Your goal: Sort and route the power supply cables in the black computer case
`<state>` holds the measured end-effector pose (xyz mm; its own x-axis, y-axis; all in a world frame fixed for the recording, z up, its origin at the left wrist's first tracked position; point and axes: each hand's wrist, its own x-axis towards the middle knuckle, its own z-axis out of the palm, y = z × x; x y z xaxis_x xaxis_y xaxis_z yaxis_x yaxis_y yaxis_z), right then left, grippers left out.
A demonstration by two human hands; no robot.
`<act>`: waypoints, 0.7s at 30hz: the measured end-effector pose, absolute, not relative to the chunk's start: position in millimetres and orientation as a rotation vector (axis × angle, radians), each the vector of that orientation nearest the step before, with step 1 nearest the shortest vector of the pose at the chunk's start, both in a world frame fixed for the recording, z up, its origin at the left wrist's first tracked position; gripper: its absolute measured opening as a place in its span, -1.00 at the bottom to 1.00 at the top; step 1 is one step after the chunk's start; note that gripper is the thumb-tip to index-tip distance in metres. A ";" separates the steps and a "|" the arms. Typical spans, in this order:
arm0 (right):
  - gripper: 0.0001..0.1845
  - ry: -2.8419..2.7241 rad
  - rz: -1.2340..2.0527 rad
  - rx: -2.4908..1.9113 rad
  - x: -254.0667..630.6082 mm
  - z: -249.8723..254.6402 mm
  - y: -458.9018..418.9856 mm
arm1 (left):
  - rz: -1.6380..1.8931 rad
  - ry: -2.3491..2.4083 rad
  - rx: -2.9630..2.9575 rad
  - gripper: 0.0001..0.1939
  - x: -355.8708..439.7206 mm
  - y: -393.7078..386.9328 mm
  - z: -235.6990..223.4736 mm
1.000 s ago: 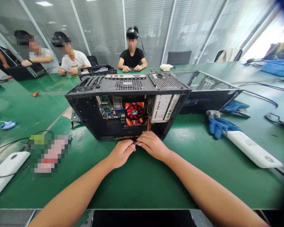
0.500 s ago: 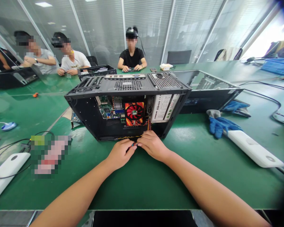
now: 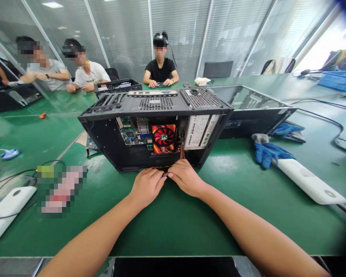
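A black computer case [image 3: 103,138] stands in front of me with its open side toward me. Inside are a green motherboard [image 3: 129,132], a red-and-black fan [image 3: 163,135] and a white-labelled power supply [image 3: 202,130]. A bundle of coloured cables [image 3: 182,154] comes out beside the power supply. At the case's near lower edge, my left hand [image 3: 147,184] and my right hand [image 3: 186,179] meet, thumbs close together. Both are closed on the bundle, which shows between their fingertips. Its end is hidden by my fingers.
Blue gloves [image 3: 265,152] and a white power strip [image 3: 308,181] lie to the right. Another black case [image 3: 256,119] stands behind. At left are a second white strip [image 3: 11,213] and black cords. Several people sit across the green table [image 3: 173,227].
My left fingers have shifted slightly along the cables and cover more of the yellow wire. The right hand stays almost in place. The case has not moved.
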<state>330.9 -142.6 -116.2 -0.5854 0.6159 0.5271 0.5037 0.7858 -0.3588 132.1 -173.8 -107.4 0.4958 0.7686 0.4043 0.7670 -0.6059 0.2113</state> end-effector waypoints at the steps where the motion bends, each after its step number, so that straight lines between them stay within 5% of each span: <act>1: -0.66 -2.314 0.244 -0.827 330.9 -116.5 -142.4 | 0.743 1.407 2.730 -0.73 132.1 -173.9 -107.1; 14: -0.77 -2.223 0.157 -0.742 337.1 -124.4 -136.7 | 0.735 1.142 1.984 -0.63 126.1 -170.1 -102.0; 21: -0.75 -2.261 0.187 -0.811 335.5 -121.7 -137.0 | 0.701 1.190 2.114 -0.68 127.8 -169.5 -99.7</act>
